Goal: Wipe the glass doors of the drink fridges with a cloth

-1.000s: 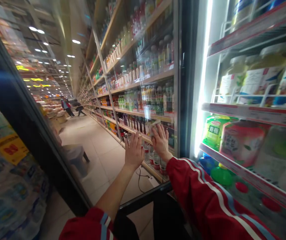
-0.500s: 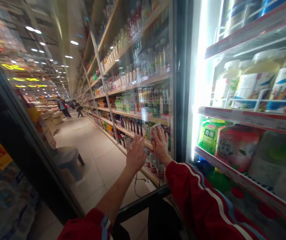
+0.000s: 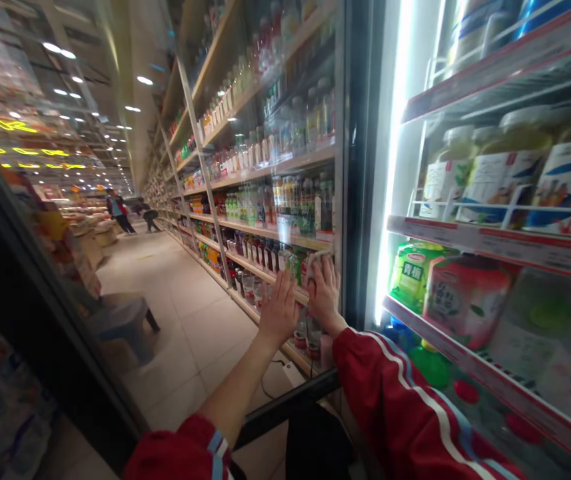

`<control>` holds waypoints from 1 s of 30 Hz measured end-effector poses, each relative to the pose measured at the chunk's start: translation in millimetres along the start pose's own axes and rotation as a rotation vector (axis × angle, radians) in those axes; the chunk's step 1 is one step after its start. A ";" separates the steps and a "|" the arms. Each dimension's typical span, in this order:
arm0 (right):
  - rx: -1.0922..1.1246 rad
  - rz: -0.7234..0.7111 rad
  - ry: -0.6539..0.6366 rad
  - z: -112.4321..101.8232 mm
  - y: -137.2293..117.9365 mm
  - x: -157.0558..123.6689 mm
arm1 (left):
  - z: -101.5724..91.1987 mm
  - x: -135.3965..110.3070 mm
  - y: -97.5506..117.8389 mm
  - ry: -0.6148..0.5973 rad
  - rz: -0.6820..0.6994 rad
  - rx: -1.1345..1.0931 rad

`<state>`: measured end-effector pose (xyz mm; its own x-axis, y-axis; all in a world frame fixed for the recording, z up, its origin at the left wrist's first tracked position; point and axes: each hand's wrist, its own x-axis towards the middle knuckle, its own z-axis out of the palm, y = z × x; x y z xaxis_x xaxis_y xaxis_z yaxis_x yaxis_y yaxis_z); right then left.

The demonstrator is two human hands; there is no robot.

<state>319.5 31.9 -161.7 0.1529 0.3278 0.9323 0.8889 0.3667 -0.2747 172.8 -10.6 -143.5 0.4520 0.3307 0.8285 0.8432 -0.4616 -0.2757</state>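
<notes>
A dark-framed glass door (image 3: pixel 290 227) stands open before me, with the bottle shelves of an aisle showing through or on its glass. My right hand (image 3: pixel 326 300) presses a pale, crumpled cloth (image 3: pixel 314 265) to the pane, low down near the upright frame on its right. To the left of it, my left hand (image 3: pixel 278 313) lies on or very near the glass, fingers stretched out and holding nothing. Both forearms come up from below in red sleeves with white and blue stripes.
A lit fridge with bottles (image 3: pixel 505 170) and drink packs (image 3: pixel 468 300) on wire shelves stands close by my right arm. The door's dark lower rail (image 3: pixel 290 402) crosses below my hands. Beyond the glass appear a grey stool (image 3: pixel 125 320) and two people far down the aisle.
My right hand and the cloth have moved slightly right, toward the door's upright frame. My left hand has also shifted a little right. The view has turned slightly.
</notes>
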 end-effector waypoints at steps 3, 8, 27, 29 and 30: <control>0.000 -0.005 -0.016 -1.6 10.9 2.1 | 3.7 1.8 -1.7 -0.007 0.003 -0.010; -0.004 0.155 0.107 0.3 29.8 10.6 | 5.3 3.8 -4.8 -0.017 0.000 -0.031; -0.003 0.095 0.183 -1.2 19.0 49.3 | -17.7 25.1 -28.9 0.081 -0.071 -0.001; 0.001 -0.016 0.154 0.7 1.3 46.9 | -19.3 28.0 -30.1 0.107 -0.076 0.005; 0.004 -0.084 0.126 2.4 -9.4 43.5 | -20.4 29.4 -31.3 0.121 -0.077 0.006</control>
<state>316.8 44.8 -119.1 0.1312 0.1838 0.9742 0.8990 0.3921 -0.1951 153.8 -3.2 -100.6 0.3478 0.2631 0.8999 0.8760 -0.4333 -0.2119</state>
